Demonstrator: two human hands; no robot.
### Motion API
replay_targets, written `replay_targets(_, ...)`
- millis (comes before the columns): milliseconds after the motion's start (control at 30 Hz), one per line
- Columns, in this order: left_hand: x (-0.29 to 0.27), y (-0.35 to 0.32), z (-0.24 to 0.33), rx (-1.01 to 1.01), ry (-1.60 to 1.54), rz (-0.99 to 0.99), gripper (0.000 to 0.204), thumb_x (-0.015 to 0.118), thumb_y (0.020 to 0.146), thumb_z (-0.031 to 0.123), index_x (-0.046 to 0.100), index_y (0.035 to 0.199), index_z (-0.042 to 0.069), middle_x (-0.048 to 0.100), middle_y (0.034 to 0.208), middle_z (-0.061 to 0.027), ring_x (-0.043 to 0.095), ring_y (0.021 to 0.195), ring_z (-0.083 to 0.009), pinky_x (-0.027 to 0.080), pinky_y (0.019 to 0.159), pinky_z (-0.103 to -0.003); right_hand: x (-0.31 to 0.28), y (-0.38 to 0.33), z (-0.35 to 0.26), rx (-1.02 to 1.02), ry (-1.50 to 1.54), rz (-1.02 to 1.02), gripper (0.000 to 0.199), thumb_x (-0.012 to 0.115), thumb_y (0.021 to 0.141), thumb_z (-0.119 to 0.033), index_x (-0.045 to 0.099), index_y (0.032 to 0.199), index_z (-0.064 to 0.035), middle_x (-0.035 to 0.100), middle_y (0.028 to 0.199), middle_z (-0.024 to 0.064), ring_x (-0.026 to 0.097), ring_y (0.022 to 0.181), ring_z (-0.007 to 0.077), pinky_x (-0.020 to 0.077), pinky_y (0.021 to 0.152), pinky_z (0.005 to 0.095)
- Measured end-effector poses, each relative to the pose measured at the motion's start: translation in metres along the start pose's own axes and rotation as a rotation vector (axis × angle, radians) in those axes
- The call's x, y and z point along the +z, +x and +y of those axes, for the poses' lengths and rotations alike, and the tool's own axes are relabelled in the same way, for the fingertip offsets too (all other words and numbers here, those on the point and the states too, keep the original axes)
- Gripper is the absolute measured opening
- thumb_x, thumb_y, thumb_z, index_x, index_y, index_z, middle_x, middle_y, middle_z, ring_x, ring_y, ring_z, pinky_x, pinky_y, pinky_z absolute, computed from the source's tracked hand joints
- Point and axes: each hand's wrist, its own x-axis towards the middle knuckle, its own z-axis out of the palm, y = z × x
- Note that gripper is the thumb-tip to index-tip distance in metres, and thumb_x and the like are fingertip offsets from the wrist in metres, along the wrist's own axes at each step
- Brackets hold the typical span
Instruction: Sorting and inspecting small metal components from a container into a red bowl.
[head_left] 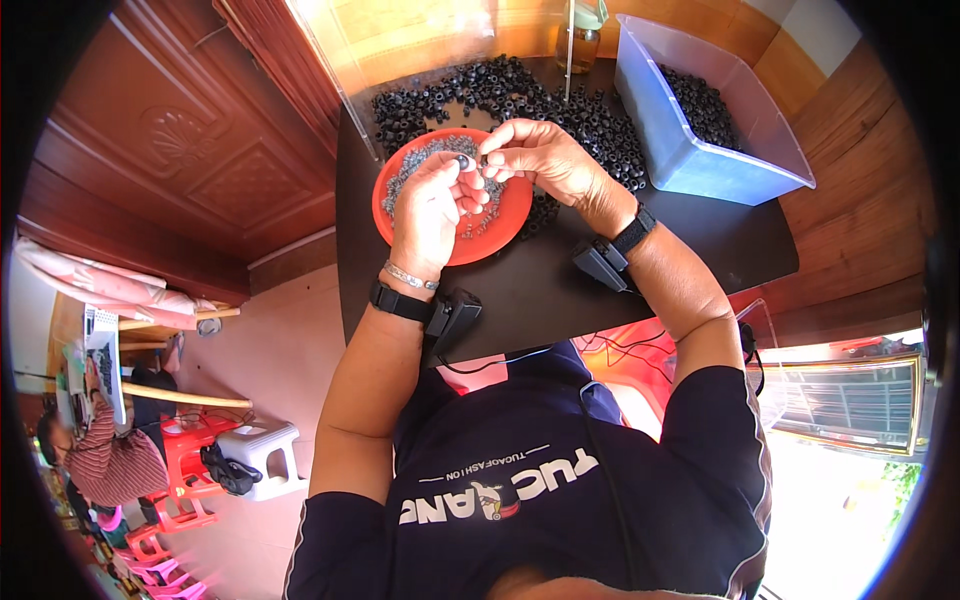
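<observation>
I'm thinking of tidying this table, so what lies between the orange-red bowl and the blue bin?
In the head view, loose black parts spread over the table between bowl and bin, partly hidden beneath the right hand.

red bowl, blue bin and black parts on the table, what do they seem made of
Red bowl: likely plastic, smooth, one even colour across rim and wall.
Blue bin: probably plastic, cloudy and translucent, light seeming to pass through its walls.
Black parts: perhaps plastic or rubber, with small glints; too small to settle.
</observation>
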Motion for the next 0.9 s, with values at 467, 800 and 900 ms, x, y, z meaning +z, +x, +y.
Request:
replay_targets(467, -0.004, 0.001, -0.002, -0.052, 0.003, -0.15, 0.017, 0.049, 0.093, 0.016, 0.057, 0.102, 0.003, 0.063, 0.088, -0.0087, 0.062, 0.078, -0.0204, 0.049, 0.071, -0.031, 0.004, -0.005, -0.011, -0.216, -0.23, -0.001, 0.014, 0.064, 0.086, -0.001, 0.067, 0.099, -0.0006, 0.068, 0.09, 0.0044, 0.062, 0.088, 0.0113, 0.0488, 0.084, 0.0268)
replay_targets(800, 0.007, -0.003, 0.001, -0.067, 0.036, -0.054, 0.013, 0.051, 0.091, 0.012, 0.057, 0.097, 0.002, 0.062, 0.083, -0.0068, 0.061, 0.072, -0.016, 0.048, 0.067, -0.026, 0.009, -0.008, -0.016, -0.226, -0.243, -0.08, 0.014, 0.061, 0.088, -0.002, 0.067, 0.1, -0.0007, 0.068, 0.089, 0.0042, 0.062, 0.087, 0.0109, 0.0493, 0.083, 0.0268)
replay_targets(900, 0.007, -0.002, 0.001, -0.07, 0.048, -0.047, 0.013, 0.051, 0.091, 0.012, 0.057, 0.097, 0.002, 0.062, 0.082, -0.0066, 0.06, 0.072, -0.0159, 0.048, 0.067, -0.026, 0.01, -0.008, -0.015, -0.256, -0.293, -0.058, 0.013, 0.061, 0.089, -0.003, 0.067, 0.101, -0.0014, 0.068, 0.089, 0.0044, 0.062, 0.087, 0.0105, 0.0494, 0.083, 0.0267)
